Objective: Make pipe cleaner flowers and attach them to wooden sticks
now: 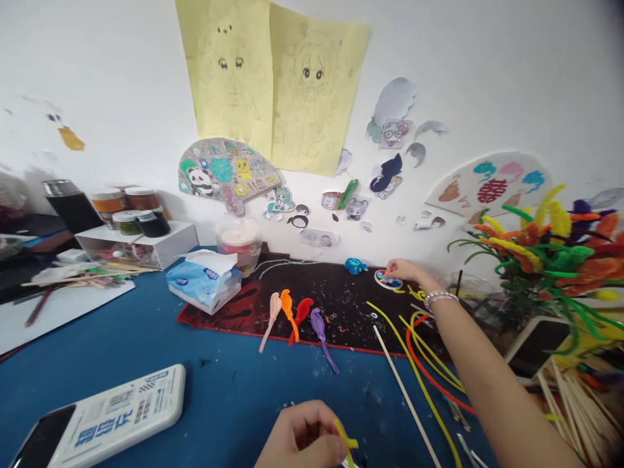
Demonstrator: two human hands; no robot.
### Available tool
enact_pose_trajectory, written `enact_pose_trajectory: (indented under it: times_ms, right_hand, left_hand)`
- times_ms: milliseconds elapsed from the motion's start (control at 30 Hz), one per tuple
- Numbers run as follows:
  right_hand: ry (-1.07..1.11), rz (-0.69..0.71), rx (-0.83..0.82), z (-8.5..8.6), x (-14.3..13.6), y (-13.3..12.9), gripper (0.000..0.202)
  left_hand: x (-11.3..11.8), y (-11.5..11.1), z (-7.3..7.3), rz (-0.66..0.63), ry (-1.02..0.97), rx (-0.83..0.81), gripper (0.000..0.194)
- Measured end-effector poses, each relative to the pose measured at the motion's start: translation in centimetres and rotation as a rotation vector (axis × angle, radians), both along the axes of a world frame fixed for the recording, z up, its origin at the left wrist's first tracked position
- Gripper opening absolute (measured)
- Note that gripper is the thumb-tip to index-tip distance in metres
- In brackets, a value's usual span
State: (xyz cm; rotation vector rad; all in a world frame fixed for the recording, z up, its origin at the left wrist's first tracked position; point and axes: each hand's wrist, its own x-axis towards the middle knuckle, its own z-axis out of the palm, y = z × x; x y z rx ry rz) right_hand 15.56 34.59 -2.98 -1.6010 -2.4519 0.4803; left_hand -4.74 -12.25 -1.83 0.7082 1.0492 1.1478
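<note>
At the bottom centre my left hand pinches a yellow pipe cleaner piece. My right hand reaches across the dark mat to a small round dish of coloured bits, its fingers closed at the rim; what they hold is too small to make out. Four twisted pipe cleaner shapes lie left of centre: pink, orange, red and purple. Under my right forearm are long yellow pipe cleaners, and an orange one curves beside them. A pale wooden stick lies nearby.
A tissue pack, a white phone-shaped device and a shelf with jars are on the left. Pipe cleaner flowers, a dark-screened phone and wooden sticks crowd the right. A blue ball sits near the wall.
</note>
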Motion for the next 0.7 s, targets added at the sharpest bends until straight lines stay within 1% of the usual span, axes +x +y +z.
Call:
enact_pose_trajectory:
  times_ms: [100,167,267,367,567,700]
  right_hand:
    - [0.011,0.084,-0.051,-0.4,0.1,-1.4,0.025]
    - [0.025,0.115,-0.063,-0.4,0.2,-2.1,0.022]
    - [0.043,0.144,-0.066,0.4,0.3,-3.0,0.016]
    - [0.057,0.158,-0.05,1.2,0.3,-4.0,0.011]
    - [0.105,0.139,0.077,1.5,-0.4,-7.1,0.009]
    - [0.178,0.135,0.199,2.2,-0.7,-9.8,0.017]
  left_hand:
    - [0.1,-0.2,0.6,0.019,0.011,-0.008,0.018]
    - [0.3,-0.3,0.9,0.031,0.02,-0.026,0.016]
    - [0.3,-0.2,1.1,0.028,0.075,-0.028,0.014]
    - [0.2,0.0,0.9,0.051,0.11,-0.008,0.016]
    - [-0.1,0.1,0.4,0.107,0.122,0.009,0.017]
    - [-0.3,-0.2,0.6,0.097,0.13,0.048,0.015]
